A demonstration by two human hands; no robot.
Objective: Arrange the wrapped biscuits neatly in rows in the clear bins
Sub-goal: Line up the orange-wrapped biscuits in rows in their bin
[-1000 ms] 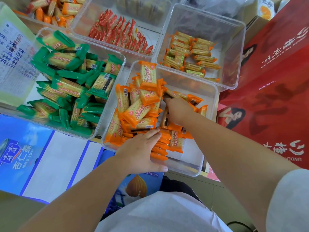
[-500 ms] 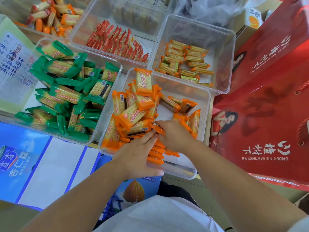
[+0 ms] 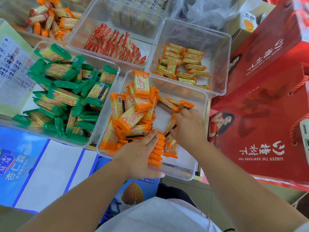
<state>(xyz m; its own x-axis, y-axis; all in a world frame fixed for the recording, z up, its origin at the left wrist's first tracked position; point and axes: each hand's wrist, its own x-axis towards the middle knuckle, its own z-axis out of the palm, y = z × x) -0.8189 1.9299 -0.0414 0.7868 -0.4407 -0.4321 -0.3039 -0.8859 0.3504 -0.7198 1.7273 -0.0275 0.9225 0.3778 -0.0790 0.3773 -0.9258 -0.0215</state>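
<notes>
A clear bin (image 3: 192, 176) in front of me holds orange wrapped biscuits (image 3: 132, 118), heaped loosely on its left side. A short row of packs standing on edge (image 3: 156, 156) runs along the near side. My left hand (image 3: 138, 154) lies with straight fingers pressed against that row. My right hand (image 3: 189, 126) is inside the bin to the right of the row, its fingers curled around a couple of orange packs (image 3: 170, 129). More loose orange packs (image 3: 177, 104) lie just beyond it. Bare white bin floor shows between the heap and my right hand.
A bin of green biscuits (image 3: 66, 91) stands to the left. Behind are a bin of red packets (image 3: 115, 42) and a bin of small golden packs (image 3: 184, 64). Red gift bags (image 3: 267, 114) crowd the right side. Blue drink cartons (image 3: 16, 173) lie at near left.
My right hand drew back from the far part of the bin toward the standing row, bringing orange packs with it. My left hand stayed against the row.
</notes>
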